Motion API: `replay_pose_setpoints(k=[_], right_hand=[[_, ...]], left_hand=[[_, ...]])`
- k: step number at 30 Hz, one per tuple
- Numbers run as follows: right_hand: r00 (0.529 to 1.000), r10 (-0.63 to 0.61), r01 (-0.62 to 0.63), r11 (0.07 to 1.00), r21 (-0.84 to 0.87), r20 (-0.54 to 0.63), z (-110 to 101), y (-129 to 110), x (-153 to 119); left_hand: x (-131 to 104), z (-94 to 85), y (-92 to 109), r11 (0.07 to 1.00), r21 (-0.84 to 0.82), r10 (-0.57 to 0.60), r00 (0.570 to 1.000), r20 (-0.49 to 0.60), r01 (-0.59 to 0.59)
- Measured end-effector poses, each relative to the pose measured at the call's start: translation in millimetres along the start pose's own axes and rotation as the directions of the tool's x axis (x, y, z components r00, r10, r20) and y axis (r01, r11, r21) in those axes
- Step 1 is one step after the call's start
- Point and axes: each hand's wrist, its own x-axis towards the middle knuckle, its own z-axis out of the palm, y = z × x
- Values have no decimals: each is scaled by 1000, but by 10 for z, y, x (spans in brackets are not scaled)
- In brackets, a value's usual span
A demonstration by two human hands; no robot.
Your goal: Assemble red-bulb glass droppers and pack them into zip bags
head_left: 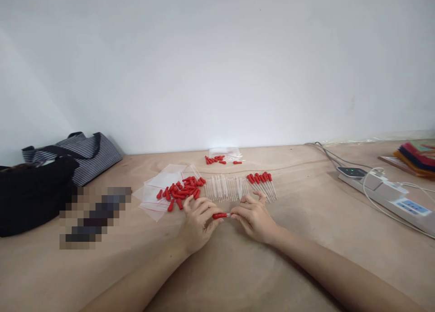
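Note:
My left hand (200,223) pinches a red rubber bulb (220,216) between thumb and fingers. A thin clear tube (229,215) meets the bulb's right end, and my right hand (253,218) grips it with closed fingertips. Beyond my left hand lies a pile of loose red bulbs (180,190), partly on clear plastic bags (154,184). Several clear tubes (222,187) lie side by side beyond both hands. To their right, several tubes with red bulbs on their ends (261,180) form a slanted row.
Farther back, more red bulbs (214,159) lie by a clear bag (224,151). A striped bag (91,156) and black bag (37,194) are at left. A power strip (401,203) with cables and a colourful stack (418,158) are at right on the wooden table (306,203).

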Motion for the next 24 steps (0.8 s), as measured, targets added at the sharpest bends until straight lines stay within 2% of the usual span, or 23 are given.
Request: replay_pose_setpoints(k=[5,6,8,9,11,13,15,24], right_hand=[[998,-19,25,994,-108,55,-18,36,16],[999,11,-3,990,-142,53,-30,83,27],[987,160,-157,962,-222,-7,-54,220,59],[961,271,-278,925,-259,-63,-63,302,77],[859,485,-511,804,-304,-162,-69,466,114],[781,602,-620,709,-336,-168,-55,591,146],[749,649,-645,665,-377,-134,-28,655,175],[690,715,-685,599,-414,-107,28,669,290]], left_hand=[[-22,19,-24,997,77,-30,999,36,28],[-30,26,-53,993,112,-47,998,39,42],[-44,40,-129,978,186,-99,995,30,92],[-48,46,-172,968,218,-130,991,15,124],[-48,53,-252,947,263,-187,982,-22,186],[-39,54,-314,929,286,-230,972,-46,234],[-29,52,-351,919,293,-259,964,-52,263],[-41,62,-361,900,324,-293,955,-46,292]])
